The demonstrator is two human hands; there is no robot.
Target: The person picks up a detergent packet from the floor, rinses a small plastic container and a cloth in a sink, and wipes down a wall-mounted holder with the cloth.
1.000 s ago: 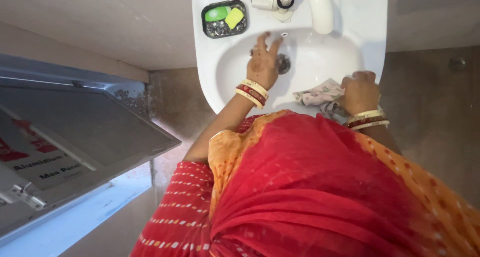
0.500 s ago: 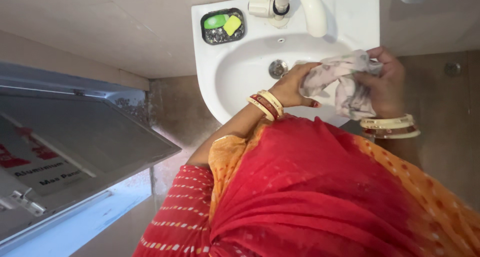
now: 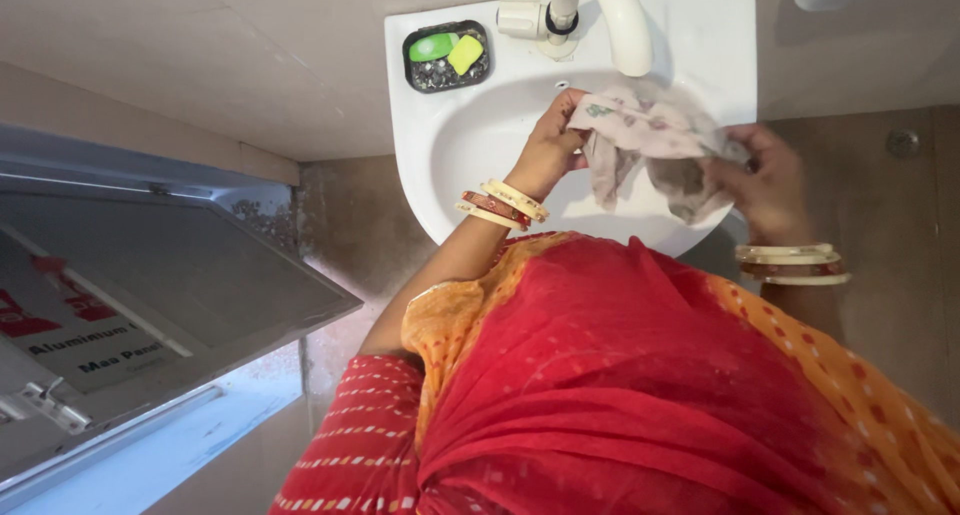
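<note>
I stand over a white wall-mounted washbasin [image 3: 450, 145]. A pale printed cloth [image 3: 648, 145] hangs stretched between my two hands above the bowl, just under the white tap spout [image 3: 618, 20]. My left hand [image 3: 548, 150] grips the cloth's left end near the tap. My right hand [image 3: 765, 185] pinches its right end over the basin's right rim. Both wrists carry cream and red bangles. My red and orange garment hides the basin's front edge.
A black soap dish [image 3: 446, 55] with green and yellow soap pieces sits at the basin's back left corner. An open metal-framed window [image 3: 150, 275] juts out at the left. Brown tiled floor [image 3: 880, 185] lies to the right, with a small drain.
My left hand left the basin drain and took hold of the cloth. Both hands lifted the cloth off the rim and spread it out under the tap.
</note>
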